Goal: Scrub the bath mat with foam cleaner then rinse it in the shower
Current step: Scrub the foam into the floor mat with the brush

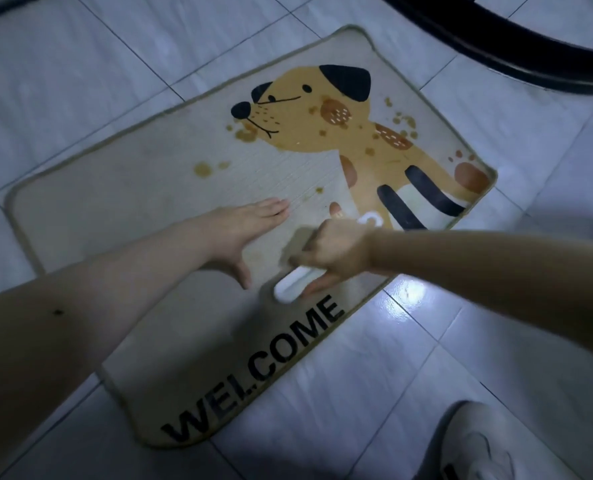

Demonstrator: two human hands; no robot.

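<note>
While the left hand lies flat, fingers straight and thumb spread, pressing on the bath mat, the right hand has its grip curled round a white scrub brush, the brush blurred and low against the mat's surface. Mat: beige, bound edge, spread flat on the tiled floor. Print: tan dog with black ears, dark stripes, brown spots; "WELCOME" in black along the near edge. Item at lower right: a pale shoe.
</note>
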